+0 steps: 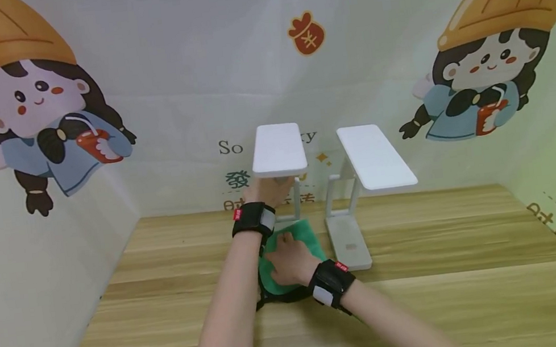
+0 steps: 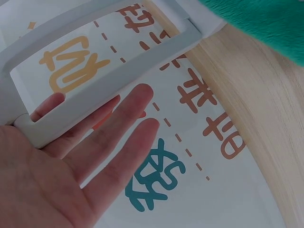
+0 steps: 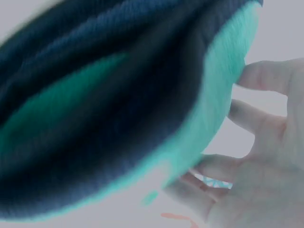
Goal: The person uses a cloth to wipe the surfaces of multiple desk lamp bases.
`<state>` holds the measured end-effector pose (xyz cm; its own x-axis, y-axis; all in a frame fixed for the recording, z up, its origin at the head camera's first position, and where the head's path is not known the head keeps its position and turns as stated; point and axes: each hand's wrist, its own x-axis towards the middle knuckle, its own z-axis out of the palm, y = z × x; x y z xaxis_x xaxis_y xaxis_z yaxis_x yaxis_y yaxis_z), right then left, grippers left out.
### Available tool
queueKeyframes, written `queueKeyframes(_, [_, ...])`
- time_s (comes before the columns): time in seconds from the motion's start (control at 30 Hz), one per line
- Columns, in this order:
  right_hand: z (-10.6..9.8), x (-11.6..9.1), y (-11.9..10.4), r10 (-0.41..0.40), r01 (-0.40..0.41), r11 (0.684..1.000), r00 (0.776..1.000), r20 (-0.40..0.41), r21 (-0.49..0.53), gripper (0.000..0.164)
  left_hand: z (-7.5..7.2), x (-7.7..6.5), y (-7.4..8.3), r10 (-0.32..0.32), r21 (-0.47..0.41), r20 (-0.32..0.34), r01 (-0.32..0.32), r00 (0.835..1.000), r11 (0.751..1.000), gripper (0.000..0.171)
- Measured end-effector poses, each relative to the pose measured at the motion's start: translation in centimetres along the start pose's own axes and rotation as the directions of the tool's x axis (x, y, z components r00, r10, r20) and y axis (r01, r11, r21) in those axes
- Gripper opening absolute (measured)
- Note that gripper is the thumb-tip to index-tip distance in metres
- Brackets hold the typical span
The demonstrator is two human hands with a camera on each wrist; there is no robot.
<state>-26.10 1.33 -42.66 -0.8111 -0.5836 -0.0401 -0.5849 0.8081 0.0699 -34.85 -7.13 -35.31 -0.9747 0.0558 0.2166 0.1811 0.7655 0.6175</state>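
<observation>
My left hand (image 1: 272,190) is under the white plate of the left white stand (image 1: 277,149). In the left wrist view its fingers lie loosely straight across the back of the stand's grey-white frame (image 2: 95,85), one fingertip showing through the opening. My right hand (image 1: 292,260) grips a soft green fabric piece with dark blue edging (image 1: 311,238), just in front of that stand. In the right wrist view, its fingers (image 3: 266,123) meet the green outer edge, and folded dark blue bands (image 3: 156,114) face the camera. The fabric hides the left stand's base.
A second white stand (image 1: 376,156) with a tilted plate stands close on the right, its base (image 1: 349,242) beside the fabric. Both are on a wood-grain table (image 1: 456,290). A white printed sheet (image 1: 181,47) with cartoon figures and lettering forms the backdrop.
</observation>
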Motion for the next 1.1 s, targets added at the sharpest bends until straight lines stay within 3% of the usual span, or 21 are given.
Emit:
queueKeyframes(0.13, [-0.1,-1.5,1.1,-0.045,0.044,0.998,0.999,0.0,0.04,0.047,0.1,0.0,0.1,-0.012,0.008,0.002,0.012,1.0,1.0,0.057])
queueKeyframes(0.3, [0.2,-2.8,1.9,-0.019,0.019,1.0,0.997,-0.076,0.005,0.048,0.1,0.1,0.0,0.005,0.027,0.009,-0.006,1.0,1.0,0.057])
queueKeyframes(0.43, [0.4,-2.6,1.5,-0.032,0.023,0.998,0.989,-0.142,-0.061,0.042,-0.2,0.2,-0.2,-0.009,0.019,0.025,0.009,1.0,1.0,0.058])
queueKeyframes(0.63, [0.8,-2.0,0.5,-0.118,0.083,0.982,0.972,-0.203,-0.173,0.042,-0.1,0.4,-0.3,-0.021,0.028,0.049,0.019,0.999,0.999,0.06])
queueKeyframes(0.93, [0.1,-2.2,0.7,0.042,-0.06,0.992,0.985,-0.164,-0.107,0.044,-0.2,0.5,-0.1,0.01,-0.002,0.039,-0.01,0.999,1.0,0.059])
queueKeyframes(1.1, [0.3,-1.9,0.2,-0.068,0.032,0.982,0.979,-0.19,-0.187,0.033,-0.3,0.4,-0.1,0.009,-0.003,0.044,-0.009,0.999,1.0,0.059])
